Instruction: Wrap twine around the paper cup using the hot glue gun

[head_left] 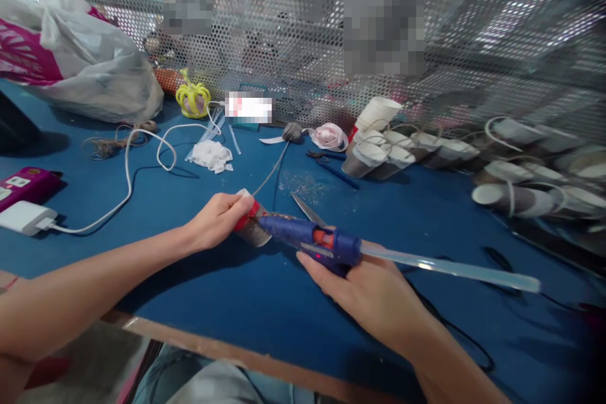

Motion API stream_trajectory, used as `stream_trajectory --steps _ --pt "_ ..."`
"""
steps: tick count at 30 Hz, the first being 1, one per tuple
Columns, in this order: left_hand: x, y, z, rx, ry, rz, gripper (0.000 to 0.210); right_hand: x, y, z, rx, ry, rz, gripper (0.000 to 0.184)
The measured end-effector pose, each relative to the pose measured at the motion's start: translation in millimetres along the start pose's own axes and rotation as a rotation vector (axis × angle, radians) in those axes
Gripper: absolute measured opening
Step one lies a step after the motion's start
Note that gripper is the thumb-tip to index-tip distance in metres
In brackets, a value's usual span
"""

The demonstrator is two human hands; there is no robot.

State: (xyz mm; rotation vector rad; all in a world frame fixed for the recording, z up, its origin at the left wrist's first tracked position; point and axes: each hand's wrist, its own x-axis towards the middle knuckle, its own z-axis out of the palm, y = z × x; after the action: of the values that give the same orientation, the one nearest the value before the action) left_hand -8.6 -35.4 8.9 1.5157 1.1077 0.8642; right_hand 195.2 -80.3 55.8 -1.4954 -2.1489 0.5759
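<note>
My left hand [215, 221] grips a small paper cup [250, 228] lying on its side, with a red band near the fingers. My right hand [364, 290] holds a blue glue gun [312, 238], its nozzle pointing left and touching the cup. A long clear glue stick [449, 268] juts out of the gun's back toward the right. Both hands hover just over the blue table top [246, 303]. A scissor blade [305, 209] lies right behind the gun.
Stacked and tipped paper cups [379, 139] lie at the back right along a perforated metal screen [473, 31]. A plastic bag [80, 63], yellow crown ornament [193, 98], white charger with cable [26, 218], pink phone [26, 183], twine [113, 142] and white scraps [212, 154] are on the left.
</note>
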Motion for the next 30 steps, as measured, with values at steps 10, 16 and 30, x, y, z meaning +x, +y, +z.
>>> stream_trajectory --steps 10,16,30 --pt "0.3 -1.8 1.1 -0.009 0.014 -0.018 0.046 -2.1 -0.7 0.3 -0.192 0.041 -0.069 0.018" --pt "1.0 -1.6 1.0 0.048 0.052 -0.024 0.046 -1.9 1.9 1.8 -0.289 0.086 -0.085 0.022" --pt "0.8 -1.2 1.3 0.005 0.044 -0.025 0.047 -4.3 -0.4 4.2 -0.141 0.046 -0.102 0.011"
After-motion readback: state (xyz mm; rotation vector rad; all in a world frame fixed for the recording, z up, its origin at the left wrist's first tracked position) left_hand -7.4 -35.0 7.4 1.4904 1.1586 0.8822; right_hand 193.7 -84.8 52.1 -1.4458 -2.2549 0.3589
